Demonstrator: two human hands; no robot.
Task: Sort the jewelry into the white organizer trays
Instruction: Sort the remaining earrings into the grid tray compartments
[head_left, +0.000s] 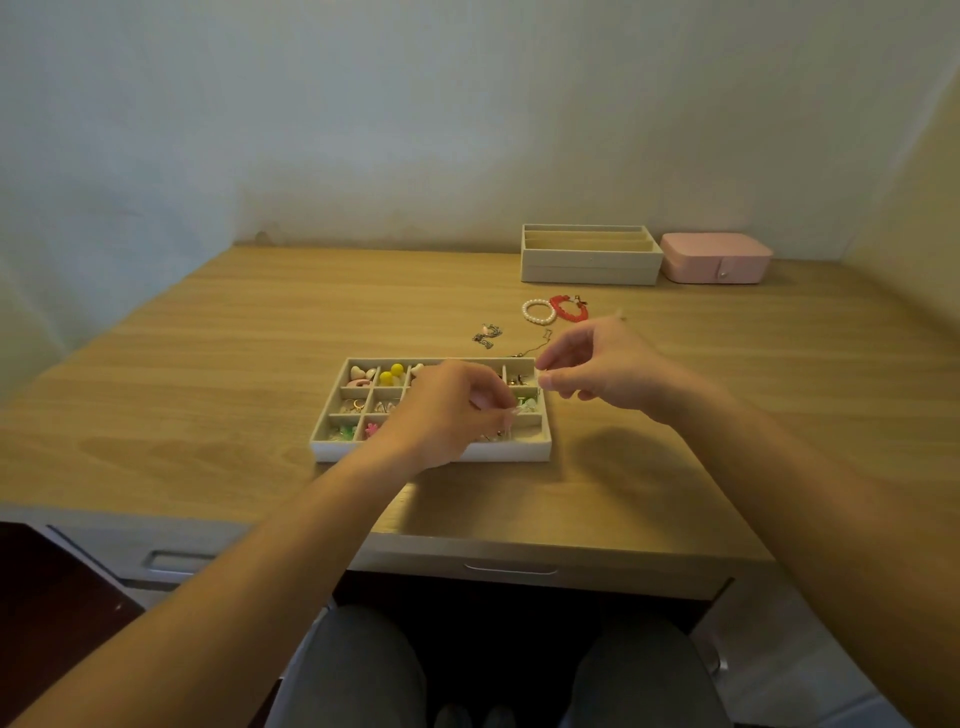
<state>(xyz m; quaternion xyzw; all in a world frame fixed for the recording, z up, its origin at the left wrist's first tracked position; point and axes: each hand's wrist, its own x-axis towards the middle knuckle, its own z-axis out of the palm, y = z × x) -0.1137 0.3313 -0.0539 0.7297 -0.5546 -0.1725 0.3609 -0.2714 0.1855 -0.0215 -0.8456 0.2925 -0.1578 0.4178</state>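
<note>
A white compartmented organizer tray (431, 453) is seen on the light wooden desk (208, 364), set back from the front edge, with wide bare wood to its left. Small coloured pieces lie in its left compartments, among them yellow round beads (390, 374). The left hand (447, 410) is held over the tray's right half, fingers curled, tips pinched together. The right hand (597, 366) is raised just past the tray's right rim, thumb and forefinger nearly closed. Whether anything is gripped by either cannot be told: blurred. Beyond the far rim, a white pearl bracelet (537, 310), a red beaded bracelet (569, 306) and silver chains (487, 335) lie loose. Against the back wall are placed stacked white slotted trays (589, 262) and a pink closed case (717, 257).
</note>
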